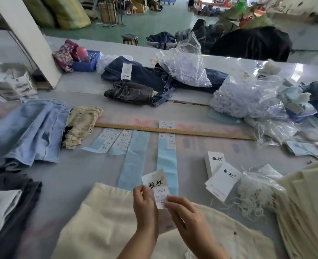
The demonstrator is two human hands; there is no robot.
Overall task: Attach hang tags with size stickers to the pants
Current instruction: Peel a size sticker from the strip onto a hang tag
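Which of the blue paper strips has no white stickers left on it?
The wide sticker strip, second from the right: it is bare blue backing. The other strips, like the one under the wooden ruler, carry white stickers at their far ends.

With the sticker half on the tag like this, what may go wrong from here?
1. The size sticker hangs past the lower edge of the hang tag, pinched by the right hand; pressed down now, it may sit crooked or crease.
2. The left hand holds the tag in the air, with nothing firm behind it, so the tag may bend when pressed.
3. The strings lie in a tangled bundle; pulling one may drag out others.
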